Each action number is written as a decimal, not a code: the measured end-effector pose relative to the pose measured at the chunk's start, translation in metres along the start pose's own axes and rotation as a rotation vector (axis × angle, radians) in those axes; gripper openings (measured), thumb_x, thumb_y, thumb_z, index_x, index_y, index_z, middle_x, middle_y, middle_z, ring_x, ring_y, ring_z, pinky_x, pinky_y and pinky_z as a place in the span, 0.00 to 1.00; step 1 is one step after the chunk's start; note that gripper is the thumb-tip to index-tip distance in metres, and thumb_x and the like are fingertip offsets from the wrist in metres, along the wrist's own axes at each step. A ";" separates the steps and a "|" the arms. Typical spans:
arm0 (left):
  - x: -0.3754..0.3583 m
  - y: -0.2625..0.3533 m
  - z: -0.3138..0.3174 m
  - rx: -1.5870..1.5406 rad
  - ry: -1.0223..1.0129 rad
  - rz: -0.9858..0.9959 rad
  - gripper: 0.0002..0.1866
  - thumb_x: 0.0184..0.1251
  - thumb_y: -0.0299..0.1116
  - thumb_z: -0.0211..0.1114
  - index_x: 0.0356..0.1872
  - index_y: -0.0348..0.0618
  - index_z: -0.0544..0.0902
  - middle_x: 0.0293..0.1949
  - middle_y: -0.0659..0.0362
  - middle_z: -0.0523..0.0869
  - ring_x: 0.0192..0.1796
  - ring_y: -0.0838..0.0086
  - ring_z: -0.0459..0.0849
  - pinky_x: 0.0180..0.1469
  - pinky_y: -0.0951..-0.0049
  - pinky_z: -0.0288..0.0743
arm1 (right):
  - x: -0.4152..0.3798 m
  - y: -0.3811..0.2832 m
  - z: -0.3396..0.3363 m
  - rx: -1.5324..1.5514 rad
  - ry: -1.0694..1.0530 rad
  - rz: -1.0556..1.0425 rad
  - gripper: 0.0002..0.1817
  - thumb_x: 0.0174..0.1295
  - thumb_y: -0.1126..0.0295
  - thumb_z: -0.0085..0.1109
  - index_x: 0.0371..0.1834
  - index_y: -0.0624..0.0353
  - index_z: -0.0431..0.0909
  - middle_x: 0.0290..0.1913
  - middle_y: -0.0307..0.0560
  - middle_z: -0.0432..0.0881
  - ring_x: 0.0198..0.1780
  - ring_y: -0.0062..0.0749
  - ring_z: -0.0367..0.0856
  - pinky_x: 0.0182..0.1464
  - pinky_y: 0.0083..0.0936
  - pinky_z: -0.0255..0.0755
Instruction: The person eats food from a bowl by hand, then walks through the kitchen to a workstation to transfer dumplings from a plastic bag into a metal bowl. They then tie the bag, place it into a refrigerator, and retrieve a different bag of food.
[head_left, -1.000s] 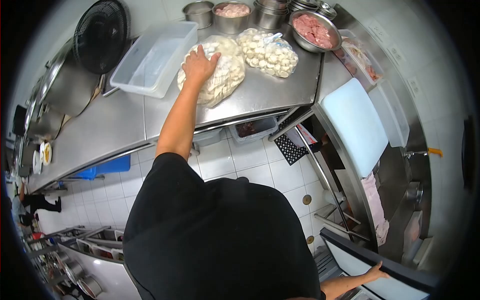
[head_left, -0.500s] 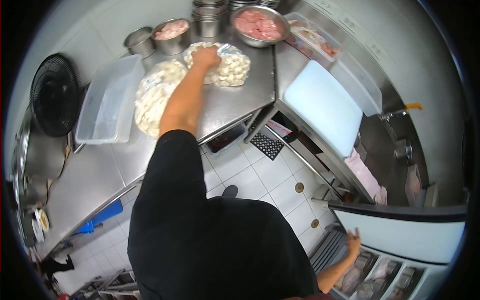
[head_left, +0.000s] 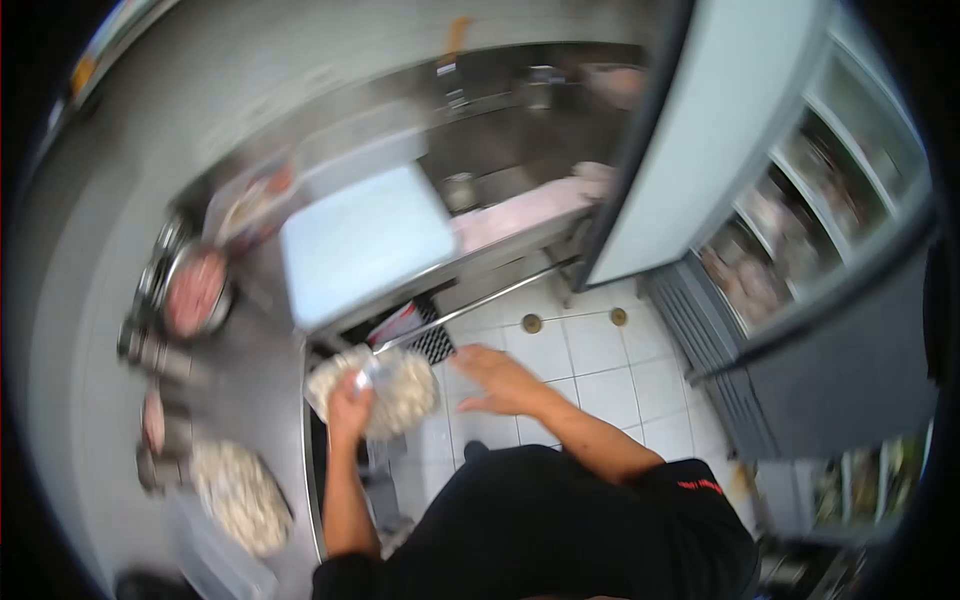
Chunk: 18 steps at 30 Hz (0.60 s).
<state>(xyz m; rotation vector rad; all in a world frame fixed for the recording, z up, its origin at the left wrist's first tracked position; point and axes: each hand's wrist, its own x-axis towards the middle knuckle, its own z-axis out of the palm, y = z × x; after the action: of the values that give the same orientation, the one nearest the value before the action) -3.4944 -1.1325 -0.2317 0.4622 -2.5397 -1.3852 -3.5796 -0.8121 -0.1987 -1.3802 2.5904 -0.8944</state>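
My left hand [head_left: 350,405] is closed on a clear plastic bag of small whitish pieces [head_left: 402,398] and holds it up off the counter, past its edge and over the floor. The kind of pieces cannot be made out. To the right of the bag, my right hand [head_left: 495,380] is open, fingers stretched toward it and holding nothing. A second bag of whitish pieces [head_left: 242,497] lies on the steel counter [head_left: 265,370], beside a clear plastic tub [head_left: 215,560].
At right an open fridge door [head_left: 680,150] stands beside fridge bins [head_left: 745,275] of bagged food. A pale blue cutting board [head_left: 370,240] lies before the sink [head_left: 505,140]. A steel bowl of pink meat [head_left: 197,290] sits on the counter. A pink cloth [head_left: 525,215] hangs at the sink edge.
My left hand has lifted the bag off the counter and brought it toward my body. My right hand has left the fridge and come near the bag. The view has turned right.
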 end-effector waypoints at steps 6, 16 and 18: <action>-0.014 0.112 0.189 -0.101 -0.519 0.245 0.12 0.57 0.29 0.63 0.42 0.42 0.85 0.35 0.56 0.86 0.38 0.68 0.83 0.43 0.67 0.76 | -0.068 0.038 -0.042 -0.060 -0.110 0.251 0.26 0.55 0.52 0.68 0.52 0.57 0.81 0.52 0.56 0.83 0.56 0.54 0.78 0.56 0.45 0.71; -0.063 0.346 0.390 -0.500 -0.536 0.617 0.51 0.58 0.48 0.74 0.78 0.49 0.52 0.77 0.51 0.58 0.77 0.57 0.57 0.75 0.60 0.56 | -0.291 0.085 -0.274 -0.212 0.859 0.586 0.09 0.59 0.64 0.64 0.40 0.55 0.84 0.32 0.51 0.85 0.34 0.53 0.83 0.40 0.44 0.75; -0.089 0.368 0.427 -0.899 -0.990 0.218 0.56 0.57 0.55 0.74 0.79 0.45 0.50 0.77 0.51 0.57 0.78 0.59 0.55 0.75 0.57 0.56 | -0.318 0.080 -0.317 -0.170 1.072 0.572 0.11 0.60 0.65 0.65 0.43 0.57 0.85 0.30 0.52 0.85 0.31 0.48 0.82 0.36 0.39 0.75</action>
<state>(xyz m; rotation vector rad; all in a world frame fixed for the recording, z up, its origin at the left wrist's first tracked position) -3.6151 -0.5806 -0.1532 -0.8102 -1.9546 -2.8434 -3.5525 -0.3852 -0.0417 0.0111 3.5154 -1.5979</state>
